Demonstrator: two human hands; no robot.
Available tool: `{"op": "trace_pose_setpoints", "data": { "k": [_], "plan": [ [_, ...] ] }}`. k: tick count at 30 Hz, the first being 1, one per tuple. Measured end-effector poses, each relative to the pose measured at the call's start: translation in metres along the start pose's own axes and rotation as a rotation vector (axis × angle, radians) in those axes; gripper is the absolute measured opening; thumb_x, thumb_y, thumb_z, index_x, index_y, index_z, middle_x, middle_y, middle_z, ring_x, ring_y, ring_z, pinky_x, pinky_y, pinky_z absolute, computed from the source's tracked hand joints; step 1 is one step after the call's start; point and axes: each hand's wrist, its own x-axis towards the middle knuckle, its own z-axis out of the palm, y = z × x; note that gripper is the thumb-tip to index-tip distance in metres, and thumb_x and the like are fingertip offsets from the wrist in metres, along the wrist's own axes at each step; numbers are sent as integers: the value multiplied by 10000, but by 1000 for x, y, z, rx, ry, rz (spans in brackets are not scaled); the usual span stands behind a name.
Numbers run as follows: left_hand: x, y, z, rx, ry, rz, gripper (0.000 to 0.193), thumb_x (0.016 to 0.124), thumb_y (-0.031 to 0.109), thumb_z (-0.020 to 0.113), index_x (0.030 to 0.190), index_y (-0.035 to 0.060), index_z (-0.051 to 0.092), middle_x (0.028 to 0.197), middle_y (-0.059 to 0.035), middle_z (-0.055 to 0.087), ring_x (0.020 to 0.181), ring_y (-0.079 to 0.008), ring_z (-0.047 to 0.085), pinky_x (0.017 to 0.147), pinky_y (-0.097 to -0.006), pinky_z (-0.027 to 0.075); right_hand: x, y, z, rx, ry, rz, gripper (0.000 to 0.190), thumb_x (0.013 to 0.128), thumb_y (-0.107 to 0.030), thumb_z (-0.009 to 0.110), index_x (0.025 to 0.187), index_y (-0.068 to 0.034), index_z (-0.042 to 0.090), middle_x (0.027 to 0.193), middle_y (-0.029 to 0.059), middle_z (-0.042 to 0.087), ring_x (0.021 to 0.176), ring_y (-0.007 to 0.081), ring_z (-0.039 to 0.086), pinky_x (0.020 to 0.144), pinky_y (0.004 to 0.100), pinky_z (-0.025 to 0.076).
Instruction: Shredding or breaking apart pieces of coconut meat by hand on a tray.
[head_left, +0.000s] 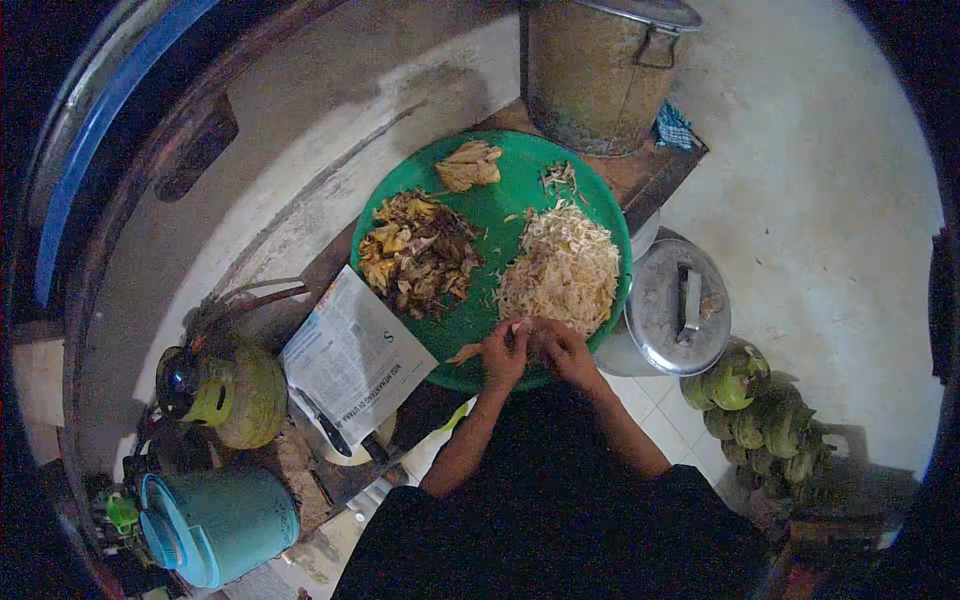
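Observation:
Both my hands meet over the near edge of a large round green tray. My left hand and my right hand pinch small shreds, apparently of cooked meat, between their fingertips. Just beyond them lies a big heap of pale shredded meat. A darker heap of skin and scraps covers the tray's left side. One unshredded piece of meat rests at the far rim, with a few dark strips to its right. Another pale piece lies beside my left hand.
Left of the tray, a newspaper sheet lies near a dark-handled knife. Further left are a green gas cylinder and a turquoise bucket. A tall metal pot stands behind. At right are a lidded pot and green bananas.

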Motion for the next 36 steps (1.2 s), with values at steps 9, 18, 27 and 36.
{"op": "trace_pose_setpoints", "data": {
  "k": [9, 18, 27, 36],
  "plan": [
    [-4, -21, 1, 34, 14, -27, 252, 837, 222, 586, 966, 5, 602, 749, -100, 620, 642, -164, 582, 586, -293, 458, -6, -4, 5, 268, 28, 103, 370, 926, -214, 469, 1260, -56, 449, 806, -6, 545, 556, 63, 433, 463, 205, 350],
    [-2, -12, 3, -177, 52, -14, 228, 829, 147, 577, 1000, -3, 591, 761, -87, 630, 672, -152, 602, 603, -273, 473, 2, -16, 8, 309, 123, 93, 374, 920, -188, 464, 1267, -52, 440, 782, 1, 551, 559, 78, 457, 495, 217, 375],
    [-2, -4, -3, 159, 12, 66, 264, 856, 198, 548, 1031, 4, 582, 708, -106, 630, 630, -182, 608, 583, -302, 475, 0, -21, 4, 272, 67, 60, 411, 928, -216, 436, 1307, -64, 389, 680, -26, 499, 518, 75, 427, 478, 219, 368],
    [0, 1, -2, 59, 4, 95, 254, 839, 167, 556, 1049, 26, 580, 788, -107, 625, 664, -212, 604, 621, -317, 472, 3, 7, 4, 166, 27, -30, 388, 924, -214, 462, 1278, -60, 422, 748, -5, 504, 586, 81, 453, 494, 224, 378]
  ]
}}
